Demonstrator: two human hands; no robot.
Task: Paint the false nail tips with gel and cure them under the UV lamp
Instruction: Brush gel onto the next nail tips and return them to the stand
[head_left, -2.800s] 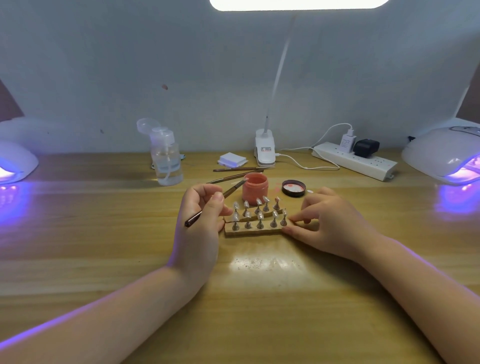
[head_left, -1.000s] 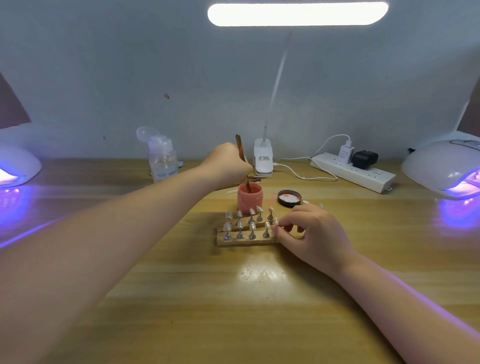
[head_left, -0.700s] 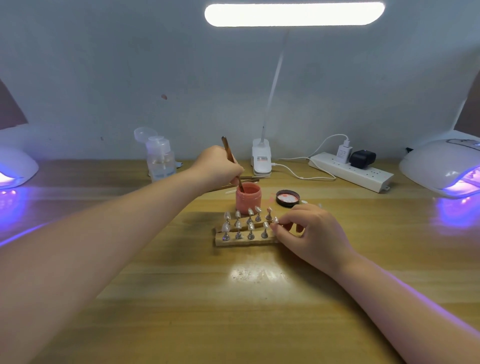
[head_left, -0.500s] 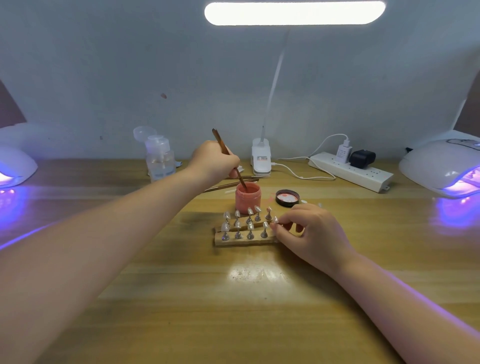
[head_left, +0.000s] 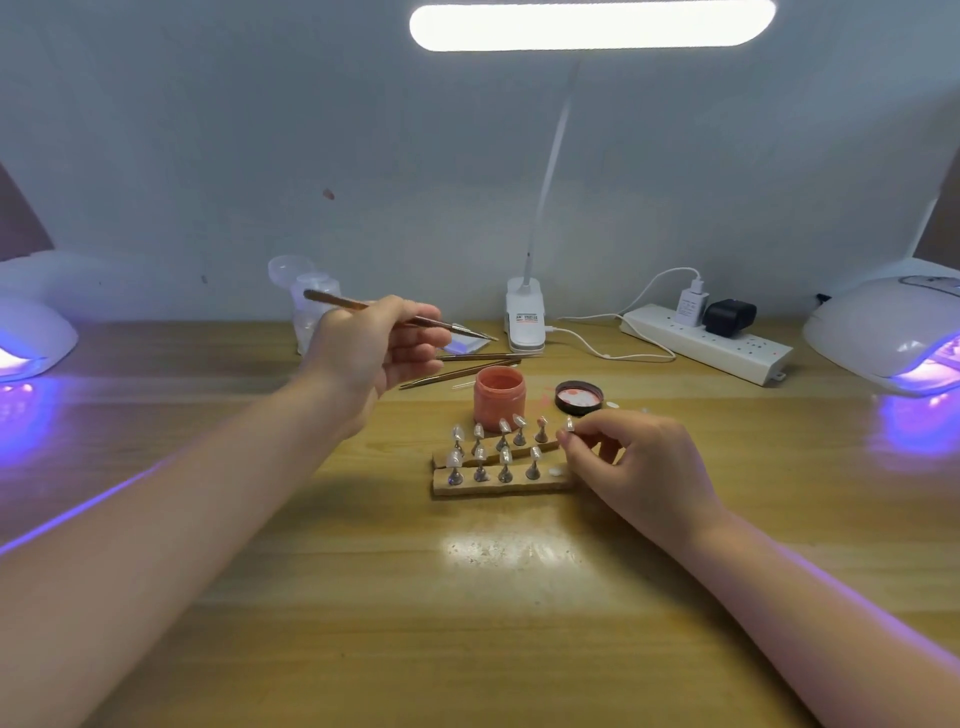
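Observation:
Two wooden strips (head_left: 498, 486) hold several false nail tips (head_left: 503, 427) on small metal stands. Behind them stands an open pink gel jar (head_left: 500, 396), its black lid (head_left: 579, 396) lying to the right. My left hand (head_left: 376, 353) holds a thin gel brush (head_left: 332, 299) nearly level, raised left of and behind the jar, tip pointing right. My right hand (head_left: 631, 465) pinches one nail stand (head_left: 569, 426) lifted off the right end of the strips. UV lamps glow purple at far left (head_left: 31, 338) and far right (head_left: 893, 332).
Two more brushes (head_left: 467, 364) lie behind the jar. A clear pump bottle (head_left: 311, 306), the desk lamp's clip base (head_left: 525, 314) and a white power strip (head_left: 711, 343) with plugs and cable line the back edge of the wooden table (head_left: 467, 597).
My left hand lifted the brush out of the gel jar and swung it level, up and to the left. My right hand picked one nail stand up from the strips.

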